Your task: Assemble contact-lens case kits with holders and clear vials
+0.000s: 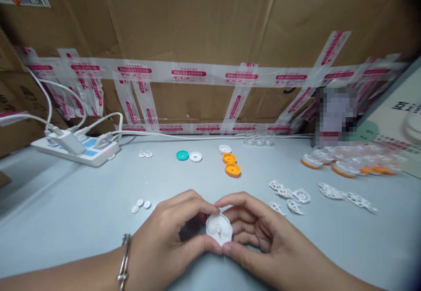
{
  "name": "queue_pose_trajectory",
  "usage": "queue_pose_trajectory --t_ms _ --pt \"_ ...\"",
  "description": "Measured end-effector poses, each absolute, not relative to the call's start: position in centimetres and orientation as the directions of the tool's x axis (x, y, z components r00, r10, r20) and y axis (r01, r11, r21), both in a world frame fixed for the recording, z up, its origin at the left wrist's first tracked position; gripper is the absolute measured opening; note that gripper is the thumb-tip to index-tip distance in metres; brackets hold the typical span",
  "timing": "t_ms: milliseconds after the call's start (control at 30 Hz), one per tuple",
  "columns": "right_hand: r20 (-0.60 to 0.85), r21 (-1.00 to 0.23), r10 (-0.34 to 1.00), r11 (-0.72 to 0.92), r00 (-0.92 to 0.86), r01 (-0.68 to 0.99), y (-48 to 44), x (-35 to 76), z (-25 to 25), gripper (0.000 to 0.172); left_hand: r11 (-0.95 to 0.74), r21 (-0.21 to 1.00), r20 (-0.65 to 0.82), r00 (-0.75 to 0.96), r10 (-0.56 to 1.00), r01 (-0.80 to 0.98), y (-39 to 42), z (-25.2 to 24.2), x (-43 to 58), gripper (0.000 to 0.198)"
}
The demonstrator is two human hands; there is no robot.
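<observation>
Wrists angled inward, a person's two hands meet above a pale tabletop [184, 183], where we see a round white part [219, 233] held between them, its molded face tipped toward us. The left hand [184, 229], a silver bangle [124, 258] at its wrist, pinches the rim between thumb and forefinger; the right hand [259, 229] closes thumb and forefinger on the opposite edge, its other fingers curled behind. Near the left hand we find small toothed white gears [140, 203]; near the right, flat openwork pieces [284, 193]. Straight ahead, a smooth stretch separates the fingertips from shallow orange discs [233, 172] and a green disc [179, 156]. Farther right sit clear-topped pieces with orange bases [344, 169]; at left, a plastic power strip [98, 155]. Creased brown cardboard [194, 19], crossed by glossy printed tape [213, 72], walls off the far edge.
</observation>
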State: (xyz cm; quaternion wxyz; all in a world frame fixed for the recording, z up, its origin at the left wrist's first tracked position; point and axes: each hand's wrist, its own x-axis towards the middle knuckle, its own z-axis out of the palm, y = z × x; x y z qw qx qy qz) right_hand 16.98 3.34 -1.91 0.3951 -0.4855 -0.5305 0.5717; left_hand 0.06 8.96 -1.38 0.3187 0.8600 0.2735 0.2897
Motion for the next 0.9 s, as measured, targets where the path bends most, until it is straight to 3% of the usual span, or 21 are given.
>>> queue_pose_trajectory --t_ms 133,200,267,333,467,567,800,900 --pt "-0.136 -0.989 0.967 -0.146 -0.215 -0.032 3.4 17.2 -1.7 0.027 -0.624 0.717 0.317 0.651 0.689 0.311 8.8 -1.1 -0.3 0.027" --pt "-0.082 -0.995 0.976 -0.093 -0.201 -0.045 3.2 17.5 -1.6 0.02 -0.619 0.722 0.327 0.636 0.699 0.31 9.0 -0.7 -0.5 0.036" --pt "-0.011 -0.999 0.987 -0.018 -0.162 -0.038 3.1 17.9 -1.5 0.017 -0.635 0.704 0.368 0.601 0.709 0.318 9.6 -0.2 -0.3 0.032" --pt "0.042 -0.999 0.992 0.04 -0.123 -0.02 2.9 18.1 -1.4 0.019 -0.683 0.642 0.415 0.592 0.691 0.348 10.6 0.3 0.4 0.017" --pt "0.094 -0.996 0.991 0.093 -0.099 -0.015 2.8 18.3 -1.2 0.023 -0.823 0.455 0.407 0.743 0.531 0.339 12.7 0.3 3.8 0.023" --pt "0.111 -0.994 0.993 0.111 -0.032 0.002 2.9 18.3 -0.9 0.023 -0.829 0.385 0.339 0.773 0.535 0.405 13.6 -0.5 6.5 0.021" --pt "0.199 -0.978 0.978 0.203 -0.07 0.057 2.3 18.6 -0.6 0.023 -0.774 0.421 0.307 0.728 0.613 0.474 12.5 -0.1 5.5 0.002" --pt "0.191 -0.979 0.975 0.197 -0.115 0.043 2.2 18.5 -0.6 0.027 -0.731 0.484 0.286 0.702 0.652 0.481 11.5 0.6 2.8 0.005"
